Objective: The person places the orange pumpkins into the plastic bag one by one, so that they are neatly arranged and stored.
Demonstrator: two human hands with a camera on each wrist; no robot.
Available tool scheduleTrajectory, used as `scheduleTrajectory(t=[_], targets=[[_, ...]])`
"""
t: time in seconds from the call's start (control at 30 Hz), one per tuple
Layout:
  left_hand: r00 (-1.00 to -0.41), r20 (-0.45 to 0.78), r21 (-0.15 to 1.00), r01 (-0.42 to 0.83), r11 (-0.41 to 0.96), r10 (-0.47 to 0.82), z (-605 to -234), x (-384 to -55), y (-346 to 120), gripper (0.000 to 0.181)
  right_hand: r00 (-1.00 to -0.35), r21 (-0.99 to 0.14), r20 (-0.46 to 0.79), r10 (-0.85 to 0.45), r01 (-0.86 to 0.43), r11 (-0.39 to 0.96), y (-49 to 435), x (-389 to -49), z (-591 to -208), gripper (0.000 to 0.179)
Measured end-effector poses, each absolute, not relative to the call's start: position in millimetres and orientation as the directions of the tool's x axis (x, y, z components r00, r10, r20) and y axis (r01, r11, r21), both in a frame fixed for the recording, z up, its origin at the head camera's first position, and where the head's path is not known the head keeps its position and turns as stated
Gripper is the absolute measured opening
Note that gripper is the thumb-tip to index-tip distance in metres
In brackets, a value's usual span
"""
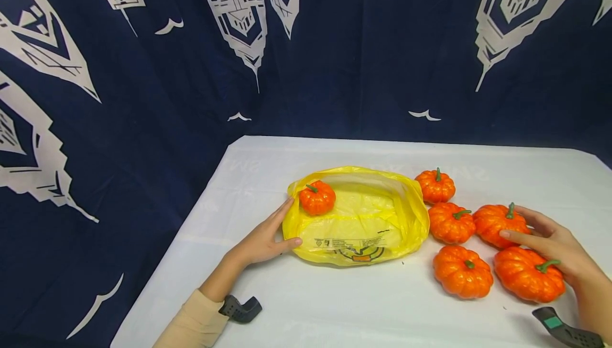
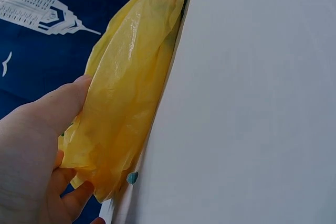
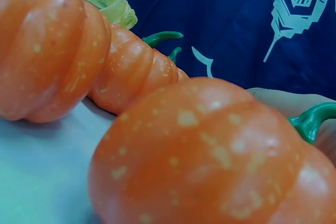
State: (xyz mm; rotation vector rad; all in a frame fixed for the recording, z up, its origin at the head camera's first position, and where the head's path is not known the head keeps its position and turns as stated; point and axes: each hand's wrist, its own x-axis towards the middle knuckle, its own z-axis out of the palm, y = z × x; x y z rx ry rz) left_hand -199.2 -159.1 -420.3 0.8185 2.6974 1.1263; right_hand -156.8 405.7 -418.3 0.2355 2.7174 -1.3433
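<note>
A yellow plastic bag point(image 1: 354, 231) lies with its wide mouth facing up, and one small orange pumpkin point(image 1: 317, 198) with a green stem sits inside at its left end. My left hand point(image 1: 265, 236) rests against the bag's left end, thumb and fingers spread apart. The left wrist view shows that thumb along the bag's yellow side point(image 2: 123, 87). On the right, my right hand point(image 1: 557, 239) holds a pumpkin point(image 1: 499, 225) by its right side, thumb in front and fingers behind. A nearer pumpkin point(image 1: 528, 274) overlaps the lower part of this hand's view and fills much of the right wrist view.
Other pumpkins stand right of the bag: one at the back point(image 1: 435, 186), one in the middle point(image 1: 451, 223) and one in front point(image 1: 462, 272). A white cloth covers the table point(image 1: 334, 305). Behind hangs a dark blue curtain point(image 1: 334, 82) with white building prints.
</note>
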Motion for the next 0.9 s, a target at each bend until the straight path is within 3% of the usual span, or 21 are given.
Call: scheduleTrajectory(t=[0.6,0.9], targets=[[-0.852,0.1,0.689,0.432,0.582,0.515,-421,-199,-159,0.093,-0.981,-0.803,-0.124,0.151,0.189,0.565,408,-153,-410,0.089],[-0.845,0.11,0.692,0.443,0.57,0.523,-421,-200,-160,0.093,-0.978,-0.844,-0.024,0.209,0.132,0.521,404,-144,-399,0.082]])
